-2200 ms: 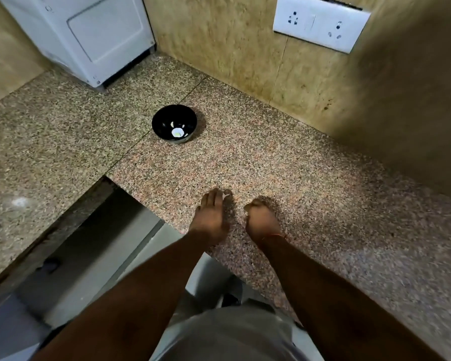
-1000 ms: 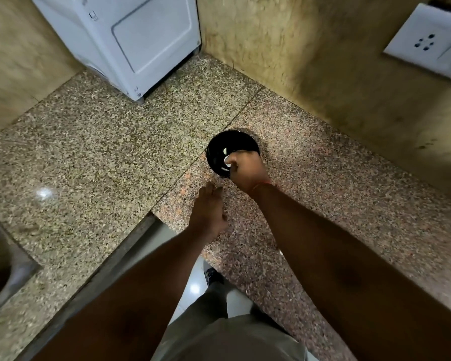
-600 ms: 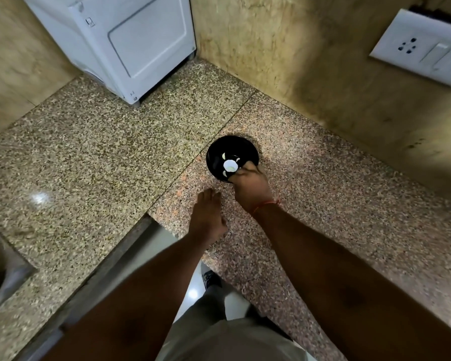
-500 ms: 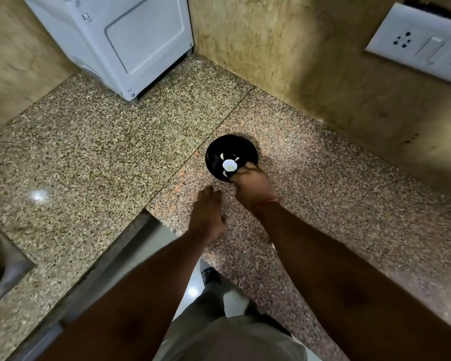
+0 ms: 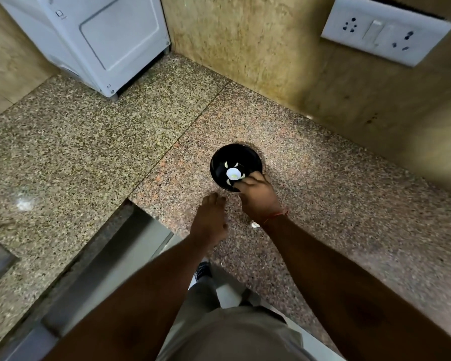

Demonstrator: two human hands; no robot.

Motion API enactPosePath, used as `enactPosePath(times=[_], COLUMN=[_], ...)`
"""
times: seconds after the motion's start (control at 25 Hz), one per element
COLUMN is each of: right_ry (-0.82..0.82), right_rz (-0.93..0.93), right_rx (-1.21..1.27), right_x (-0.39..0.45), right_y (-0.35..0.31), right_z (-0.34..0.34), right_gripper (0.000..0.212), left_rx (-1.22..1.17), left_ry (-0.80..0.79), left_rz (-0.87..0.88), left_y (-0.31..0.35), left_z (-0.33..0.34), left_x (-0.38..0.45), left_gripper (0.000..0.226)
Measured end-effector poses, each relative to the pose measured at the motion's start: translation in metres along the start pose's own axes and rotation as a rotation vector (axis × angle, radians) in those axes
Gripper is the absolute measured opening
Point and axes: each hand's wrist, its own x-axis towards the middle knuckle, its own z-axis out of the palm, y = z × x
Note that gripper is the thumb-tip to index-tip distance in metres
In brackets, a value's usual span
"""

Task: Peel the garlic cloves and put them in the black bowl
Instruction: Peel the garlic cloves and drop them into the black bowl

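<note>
On the speckled stone counter [image 5: 89, 157], rough-looking and shiny in spots, sits the round black bowl [image 5: 236, 155]. It is smooth and dark, with a few pale garlic cloves [image 5: 232, 173] inside. The right hand [image 5: 258, 196] is at the bowl's 5 o'clock edge, fingers curled over the rim; I cannot tell if it grips anything. The left hand [image 5: 210, 222] rests flat at 7 o'clock, fingers straight. A small white bit [image 5: 255, 225] lies beside the right wrist.

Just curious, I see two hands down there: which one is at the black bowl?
The right hand. Its fingers reach over the near rim of the black bowl, beside the pale cloves. The left hand lies on the counter, short of the bowl.
</note>
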Motion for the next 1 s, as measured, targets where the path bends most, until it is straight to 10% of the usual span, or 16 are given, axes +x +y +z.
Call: enactPosePath(times=[0.16,0.36,0.56,0.8,1.0], right_ry=[0.167,-0.199,-0.192,-0.138,-0.240], right_rz=[0.191,0.361,0.324,0.494,0.614], right_rx=[0.138,0.269,0.416,0.771,0.991], right_x=[-0.034,-0.085,-0.099,-0.116,-0.122], right_y=[-0.002,0.005,-0.001,-0.003,0.006], right_z=[-0.015,0.003,0.022,0.021,0.022], right_gripper=[0.041,0.041,0.025,0.031,0.036], left_rx=[-0.049,-0.229,-0.440,-1.151,-0.761], left_ry=[0.030,0.065,0.190,0.046,0.157], left_rz=[0.000,0.013,-0.088,-0.377,-0.168], left_y=[0.010,0.023,0.038,0.044,0.041], left_z=[0.009,0.029,0.049,0.063,0.055], left_x=[-0.009,-0.020,-0.030,-0.043,-0.053], left_gripper=[0.066,0.045,0.012,0.033,0.023])
